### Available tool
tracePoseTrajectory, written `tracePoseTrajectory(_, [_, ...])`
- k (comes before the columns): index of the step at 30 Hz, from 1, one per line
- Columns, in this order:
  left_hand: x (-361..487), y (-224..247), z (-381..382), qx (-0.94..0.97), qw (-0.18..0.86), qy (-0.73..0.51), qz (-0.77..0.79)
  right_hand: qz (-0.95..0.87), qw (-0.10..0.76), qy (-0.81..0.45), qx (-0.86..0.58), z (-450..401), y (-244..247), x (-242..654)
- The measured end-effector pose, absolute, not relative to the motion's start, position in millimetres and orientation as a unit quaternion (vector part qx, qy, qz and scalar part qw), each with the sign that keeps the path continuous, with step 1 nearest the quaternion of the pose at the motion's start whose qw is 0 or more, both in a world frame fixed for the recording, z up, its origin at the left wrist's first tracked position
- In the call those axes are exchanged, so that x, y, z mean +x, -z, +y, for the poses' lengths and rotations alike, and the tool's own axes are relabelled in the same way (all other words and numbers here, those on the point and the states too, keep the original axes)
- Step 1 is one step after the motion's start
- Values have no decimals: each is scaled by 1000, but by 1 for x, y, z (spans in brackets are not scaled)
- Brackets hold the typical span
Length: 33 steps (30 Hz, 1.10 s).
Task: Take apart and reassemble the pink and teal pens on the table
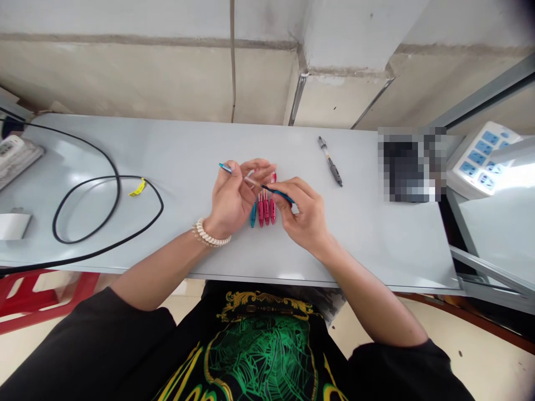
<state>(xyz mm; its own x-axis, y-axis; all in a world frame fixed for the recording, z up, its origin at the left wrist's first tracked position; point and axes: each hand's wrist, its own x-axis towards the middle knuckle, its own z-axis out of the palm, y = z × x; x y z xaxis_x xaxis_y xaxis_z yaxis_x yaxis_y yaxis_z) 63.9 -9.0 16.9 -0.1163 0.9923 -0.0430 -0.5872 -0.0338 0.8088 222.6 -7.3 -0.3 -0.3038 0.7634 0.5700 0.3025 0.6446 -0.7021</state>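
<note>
A blue ballpoint pen [251, 180] spans the gap between my two hands above the table. My left hand [228, 203] pinches its blue-tipped upper barrel between thumb and finger, the other fingers spread behind it. Closed around the blue grip [282, 195] at the lower end is my right hand [307, 214]. A dark, thin length shows between clear barrel and grip; whether the two parts join, I cannot tell. Just beneath lie several pink pens [266, 213] side by side, with another blue pen [253, 215] to their left. My hands partly cover their upper ends.
A grey pen [330, 161] lies on the pale table [368, 239] beyond my right hand. Black cable [115, 167] with a yellow tag [137, 187] loops at left, near a white object [14, 225]. A power strip [482, 159] stands far right, beside a blurred dark item [403, 167].
</note>
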Motion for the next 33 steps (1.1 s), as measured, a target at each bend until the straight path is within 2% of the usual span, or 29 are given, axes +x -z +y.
tracePoseTrajectory(8, [63,-14,-8,343,585,-619,395,-764,525,-188,-325,-7,0,225])
tracePoseTrajectory(14, [64,-11,-8,378,535,-648,390,-665,492,-379,-416,-8,-2,223])
tracePoseTrajectory(22, [63,-13,-7,368,534,-644,406,-687,486,-351,-410,-4,0,230])
tracePoseTrajectory(33, [61,-16,-7,363,542,-650,391,-662,467,-398,-431,-6,-7,231])
